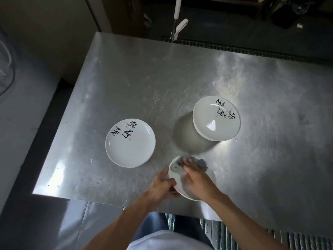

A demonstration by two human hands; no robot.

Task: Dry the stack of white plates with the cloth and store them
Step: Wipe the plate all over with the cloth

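Observation:
A white plate (175, 173) is held tilted above the near edge of the steel table (126, 78). My left hand (162, 186) grips its left rim. My right hand (195, 179) presses a grey cloth (201, 163) onto the plate's face, fingers spread over the cloth. A tall stack of white plates (216, 118) with black brush lettering stands to the right of the table's middle. A low pile of the same plates (130, 143) lies left of centre.
A white-handled pole (175, 17) with a strap leans behind the table's far edge. A drain grate (252, 49) runs along the floor beyond it. Metal grating (234, 233) lies at my feet.

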